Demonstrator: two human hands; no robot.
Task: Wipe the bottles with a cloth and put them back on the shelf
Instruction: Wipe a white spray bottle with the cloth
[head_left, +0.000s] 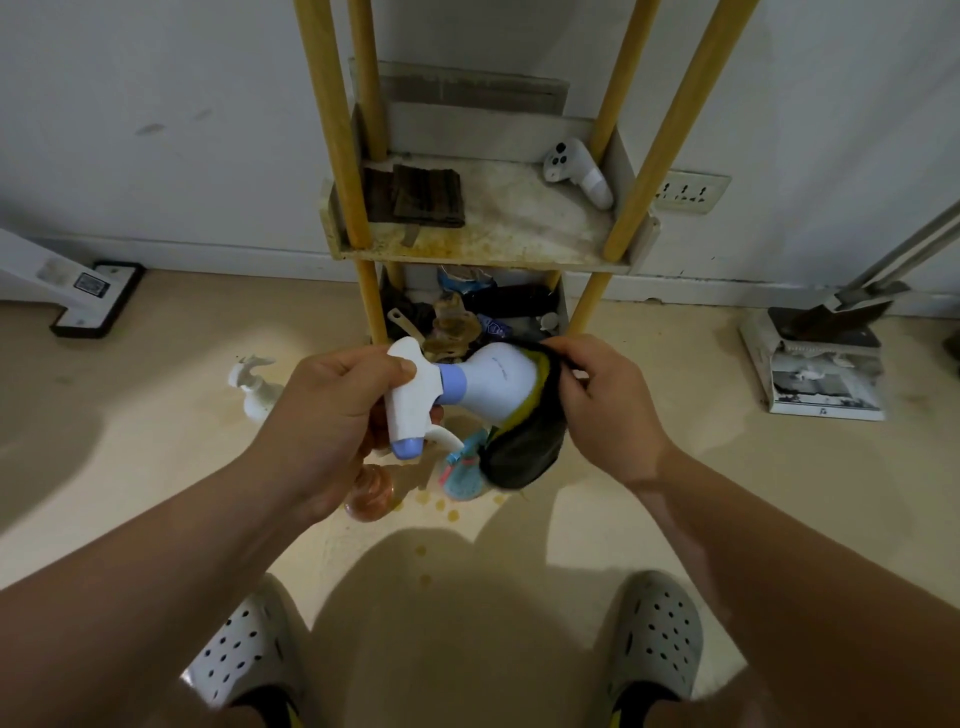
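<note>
Lying sideways, spray bottle nozzle pointing down-left.

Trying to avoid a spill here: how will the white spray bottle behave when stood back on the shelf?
The spray bottle looks like rigid plastic, so it should keep its shape while gripped by the left hand. Its body widens toward the bottom, so it probably stands steadily, though the cloth hides its base.

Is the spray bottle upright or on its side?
On its side. The left hand grips the spray bottle by its trigger head; its base points right into the cloth the right hand holds.
</note>
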